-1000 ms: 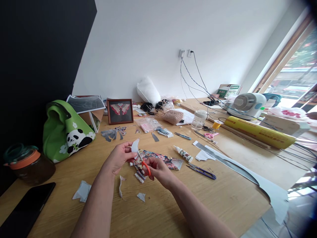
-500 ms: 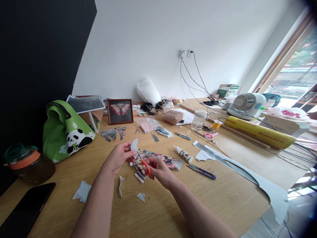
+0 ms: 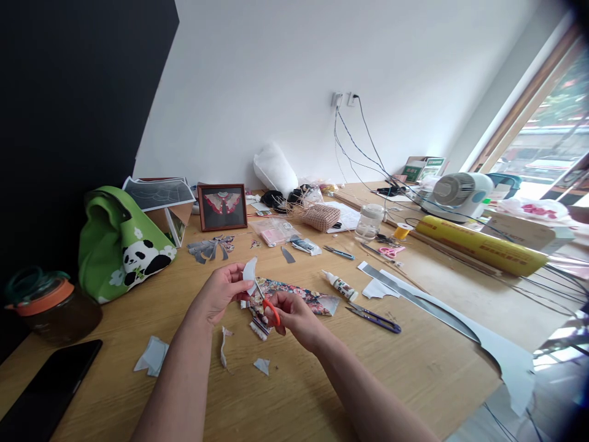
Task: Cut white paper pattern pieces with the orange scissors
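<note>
Hand cutting at a wooden tabletop (image 3: 276, 405). The left hand (image 3: 221, 288) pinches a curved white piece (image 3: 250, 269) between thumb and fingers, the gap between them closed down to the thin material. The right hand (image 3: 294, 319) curls its fingers around the orange handles of small scissors (image 3: 272, 312); the blades meet the lower edge of the white piece, above the floral fabric (image 3: 317, 299). How deep the cut runs cannot be told.

State of the work: the held piece has a smooth, crescent-like outline, and its trimming appears to be under way. A cluster of curved grey pieces (image 3: 209, 248) and a separate leaf-shaped grey piece (image 3: 288, 254) lie already cut beyond the hands. The floral fabric lies loosely spread, without a finished form, so the work as a whole looks partial; how much is left cannot be judged.

Materials: the white piece looks thin and slightly stiff; the fabric is soft, with a dense multicoloured print. Nearer the person lie an angular pale scrap (image 3: 262, 366), a frayed narrow strip (image 3: 223, 347) and overlapping pale offcuts (image 3: 154, 356). To the right are a white-nozzled glue bottle (image 3: 340, 285) and purple-handled thread snips (image 3: 375, 319).
</note>
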A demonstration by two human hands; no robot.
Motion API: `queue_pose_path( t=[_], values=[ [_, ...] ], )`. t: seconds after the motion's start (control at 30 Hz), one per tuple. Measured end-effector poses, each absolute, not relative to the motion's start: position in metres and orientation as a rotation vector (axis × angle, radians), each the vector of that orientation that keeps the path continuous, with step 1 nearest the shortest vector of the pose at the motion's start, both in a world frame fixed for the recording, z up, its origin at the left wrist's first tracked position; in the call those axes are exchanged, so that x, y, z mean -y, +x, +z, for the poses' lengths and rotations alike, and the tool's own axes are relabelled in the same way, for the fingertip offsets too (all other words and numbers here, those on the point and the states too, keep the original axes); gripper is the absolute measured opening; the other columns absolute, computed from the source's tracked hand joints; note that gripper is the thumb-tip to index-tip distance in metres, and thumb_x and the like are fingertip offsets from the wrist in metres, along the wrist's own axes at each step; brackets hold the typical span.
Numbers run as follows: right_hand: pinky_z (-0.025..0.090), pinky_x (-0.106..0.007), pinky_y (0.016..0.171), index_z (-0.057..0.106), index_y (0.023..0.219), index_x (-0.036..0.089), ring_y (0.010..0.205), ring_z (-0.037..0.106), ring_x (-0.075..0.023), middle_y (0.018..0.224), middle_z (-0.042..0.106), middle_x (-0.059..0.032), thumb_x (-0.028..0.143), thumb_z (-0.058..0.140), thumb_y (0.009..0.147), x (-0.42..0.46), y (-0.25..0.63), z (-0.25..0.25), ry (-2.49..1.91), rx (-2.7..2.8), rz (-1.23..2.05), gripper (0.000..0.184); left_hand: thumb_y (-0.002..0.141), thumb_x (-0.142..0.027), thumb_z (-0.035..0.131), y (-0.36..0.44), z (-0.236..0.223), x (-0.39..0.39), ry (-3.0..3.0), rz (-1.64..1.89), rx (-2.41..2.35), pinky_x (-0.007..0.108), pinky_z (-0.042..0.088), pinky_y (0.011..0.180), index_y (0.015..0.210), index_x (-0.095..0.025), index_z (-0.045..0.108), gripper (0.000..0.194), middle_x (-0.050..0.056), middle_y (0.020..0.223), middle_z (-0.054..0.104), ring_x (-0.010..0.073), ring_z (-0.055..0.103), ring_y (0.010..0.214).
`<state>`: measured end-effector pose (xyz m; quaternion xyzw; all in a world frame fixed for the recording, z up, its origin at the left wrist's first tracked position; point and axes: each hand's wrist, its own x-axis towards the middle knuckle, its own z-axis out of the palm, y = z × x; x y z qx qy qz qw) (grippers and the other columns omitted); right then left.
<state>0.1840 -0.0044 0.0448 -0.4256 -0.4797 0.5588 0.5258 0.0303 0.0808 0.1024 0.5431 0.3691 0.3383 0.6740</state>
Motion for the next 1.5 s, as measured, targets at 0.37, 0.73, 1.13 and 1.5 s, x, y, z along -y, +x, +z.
queue_pose_path(
  t=[0.37,0.73,1.13,1.5],
  values=[
    [0.027,-0.02,0.041,0.051,0.066,0.016,0.044,0.038,-0.0058,0.057,0.054,0.003,0.051,0.075,0.066,0.004,0.1845,0.043,-1.02,1.166,1.324,0.042,0.051,-0.017,0.079,0.0323,0.1032,-0.0787,1.222,0.751,-0.814,0.023,0.046,0.052,0.092,-0.011,0.066,0.043,0.003,0.071,0.068,0.0119,0.059,0.056],
    [0.024,-0.02,0.04,0.05,0.066,0.017,0.043,0.035,-0.0053,0.055,0.052,0.0037,0.051,0.076,0.064,0.0047,0.1821,0.0463,-1.067,1.149,1.298,0.043,0.051,-0.016,0.079,0.0336,0.1002,-0.0814,1.194,0.767,-0.84,0.024,0.048,0.054,0.089,-0.011,0.065,0.041,0.003,0.069,0.068,0.0117,0.059,0.056],
    [0.023,-0.02,0.04,0.05,0.066,0.017,0.043,0.035,-0.0048,0.055,0.052,0.0041,0.05,0.076,0.064,0.0044,0.1827,0.0453,-1.055,1.127,1.318,0.043,0.053,-0.019,0.079,0.0312,0.1006,-0.0812,1.212,0.774,-0.829,0.024,0.049,0.051,0.091,-0.011,0.065,0.041,0.004,0.071,0.069,0.0135,0.061,0.058],
    [0.025,-0.02,0.04,0.052,0.067,0.016,0.044,0.038,-0.0052,0.057,0.053,0.0031,0.049,0.073,0.068,0.0051,0.1828,0.0443,-1.009,1.151,1.318,0.04,0.052,-0.017,0.077,0.0326,0.1015,-0.08,1.197,0.769,-0.845,0.023,0.049,0.052,0.092,-0.01,0.065,0.042,0.004,0.07,0.069,0.0126,0.06,0.057]
  ],
)
